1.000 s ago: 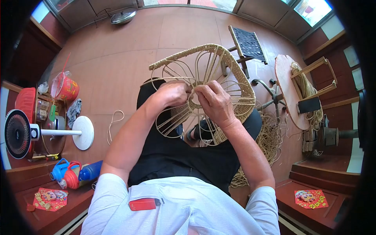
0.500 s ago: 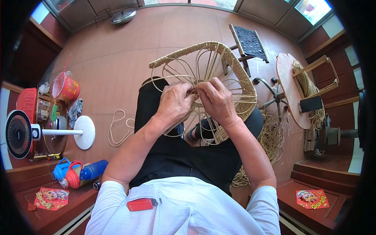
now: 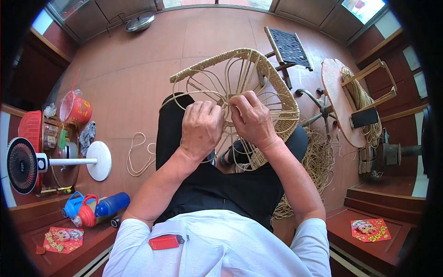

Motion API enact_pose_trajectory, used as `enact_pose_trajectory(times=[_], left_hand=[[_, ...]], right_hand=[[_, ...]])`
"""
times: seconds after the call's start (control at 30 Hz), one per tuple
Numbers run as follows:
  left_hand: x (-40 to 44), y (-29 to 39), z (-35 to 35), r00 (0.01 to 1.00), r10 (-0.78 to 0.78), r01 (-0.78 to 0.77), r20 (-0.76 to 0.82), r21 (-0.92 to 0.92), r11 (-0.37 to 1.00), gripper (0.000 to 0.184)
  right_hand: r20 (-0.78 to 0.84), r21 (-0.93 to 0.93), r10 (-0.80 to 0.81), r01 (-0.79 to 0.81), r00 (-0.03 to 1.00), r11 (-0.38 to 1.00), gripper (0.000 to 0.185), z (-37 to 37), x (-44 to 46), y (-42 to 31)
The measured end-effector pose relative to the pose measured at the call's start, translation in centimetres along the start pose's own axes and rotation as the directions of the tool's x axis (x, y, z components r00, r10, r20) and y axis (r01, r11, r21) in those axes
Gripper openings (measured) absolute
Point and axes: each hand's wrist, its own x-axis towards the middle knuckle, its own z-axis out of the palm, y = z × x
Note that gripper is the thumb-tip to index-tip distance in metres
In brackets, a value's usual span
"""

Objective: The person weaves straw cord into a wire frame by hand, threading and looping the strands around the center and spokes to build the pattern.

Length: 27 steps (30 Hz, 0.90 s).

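A woven frame (image 3: 288,99) of straw-coloured cord, with many cords fanning out from a central hub, rests over my black-trousered knees. My left hand (image 3: 202,127) has its fingers curled down at the left of the hub, closed on the cords there. Against the hub's right side, my right hand (image 3: 251,117) pinches cord between thumb and fingers. Both sets of fingertips are close together, and the exact strands they grip are partly hidden. One loose cord loops out left of the hub over my left knee.
A heap of cord (image 3: 318,161) lies on the floor at the right, beside a wheeled base (image 3: 323,111) and a round board (image 3: 337,92). A woven-top stool (image 3: 288,46) stands ahead. At the left are a fan (image 3: 23,165), a red bucket (image 3: 76,108) and flasks (image 3: 112,204).
My left hand has shifted from left of the hub to lie more upright beside it, knuckles up. The loose cord on the floor at left has been drawn into a wider loop.
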Motion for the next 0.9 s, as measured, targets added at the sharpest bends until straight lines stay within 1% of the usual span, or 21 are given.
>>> enact_pose_trajectory(times=[0.03,0.07,0.13,0.17,0.2,0.23,0.27,0.3,0.37,0.4,0.43,0.5,0.57,0.6,0.63,0.67,0.7,0.73,0.8,0.9], left_hand=[[0.0,0.3,-0.4,0.999,0.042,-0.041,-0.023,0.056,0.998,0.011],[-0.2,0.7,-0.5,0.999,0.042,-0.040,-0.023,0.057,0.998,0.011],[-0.4,1.8,-0.6,0.996,-0.074,0.059,-0.053,-0.241,0.969,0.011],[-0.5,2.3,-1.0,0.996,-0.073,0.058,-0.054,-0.241,0.969,0.011],[-0.8,2.8,-1.4,0.966,-0.211,0.257,0.151,-0.442,0.860,0.012],[-1.0,3.2,-1.7,0.882,-0.287,0.462,0.373,-0.571,0.678,0.013],[-1.6,3.2,-1.2,0.943,-0.216,0.321,0.254,-0.518,0.793,0.014],[-2.3,3.3,-1.1,0.943,-0.215,0.320,0.252,-0.519,0.793,0.014],[-3.8,3.5,-1.2,0.913,-0.159,0.285,0.375,-0.309,0.907,0.010],[-4.2,3.4,-1.4,0.919,-0.137,0.255,0.369,-0.291,0.922,0.008],[-4.4,3.3,-1.4,0.919,-0.138,0.254,0.369,-0.289,0.923,0.008],[-4.5,3.5,-1.8,0.925,-0.079,0.201,0.371,-0.303,0.932,0.008],[-4.1,3.6,-2.0,0.931,-0.077,0.190,0.356,-0.293,0.937,0.007],[-3.7,3.7,-2.4,0.943,-0.068,0.180,0.326,-0.328,0.927,0.010],[-3.6,3.9,-2.6,0.953,-0.062,0.173,0.297,-0.364,0.915,0.014],[-3.6,3.9,-2.8,0.953,-0.067,0.179,0.297,-0.366,0.913,0.014],[-3.7,3.7,-3.0,0.940,-0.084,0.214,0.332,-0.379,0.900,0.010],[-3.8,3.5,-3.2,0.926,-0.098,0.248,0.365,-0.388,0.888,0.008],[-4.3,3.1,-3.1,0.926,-0.103,0.248,0.364,-0.377,0.892,0.009],[-4.8,3.2,-2.7,0.929,-0.113,0.248,0.352,-0.366,0.897,0.011]], right_hand=[[0.003,-0.003,0.001,-0.001,1.000,1.000,0.016,-0.1,0.0,-0.1],[0.008,-0.005,0.002,-0.002,1.000,1.000,0.016,-0.1,0.0,-0.2],[0.005,0.004,-0.004,0.004,1.000,1.000,0.016,-0.3,0.2,-0.2],[0.003,0.011,-0.009,0.009,1.000,1.000,0.016,-0.3,0.2,-0.2],[0.002,0.011,-0.009,0.009,1.000,1.000,0.016,-0.4,0.2,-0.2],[-0.003,0.009,-0.014,0.014,1.000,1.000,0.016,-0.3,0.2,-0.2],[-0.008,0.007,-0.019,0.019,1.000,1.000,0.017,-0.3,0.2,-0.1],[-0.008,0.005,-0.020,0.020,1.000,1.000,0.017,-0.3,0.2,0.0],[0.007,0.039,-0.003,0.003,1.000,0.999,0.017,-0.4,0.1,0.1],[0.007,0.039,-0.003,0.003,1.000,0.999,0.017,-0.3,0.0,0.2],[0.015,0.036,0.002,-0.003,1.000,0.999,0.017,-0.2,0.0,0.4],[0.023,0.034,-0.003,0.002,1.000,0.999,0.017,-0.2,-0.2,0.3],[0.003,-0.003,0.001,-0.001,1.000,1.000,0.015,-0.3,-0.1,0.1],[-0.038,-0.074,-0.038,0.035,0.999,0.997,0.016,-0.1,-0.1,0.1],[-0.034,-0.075,-0.040,0.037,0.999,0.996,0.016,-0.1,-0.3,-0.1],[-0.058,-0.138,-0.041,0.033,0.997,0.990,0.018,-0.2,-0.4,-0.3],[-0.082,-0.198,-0.045,0.028,0.996,0.980,0.021,-0.2,-0.5,-0.5],[-0.076,-0.196,-0.049,0.033,0.996,0.980,0.021,-0.1,-0.6,-0.6],[-0.090,-0.231,-0.042,0.020,0.995,0.973,0.027,0.1,-0.7,-0.8],[-0.104,-0.238,-0.025,-0.001,0.994,0.971,0.032,0.6,-1.0,-0.9]])
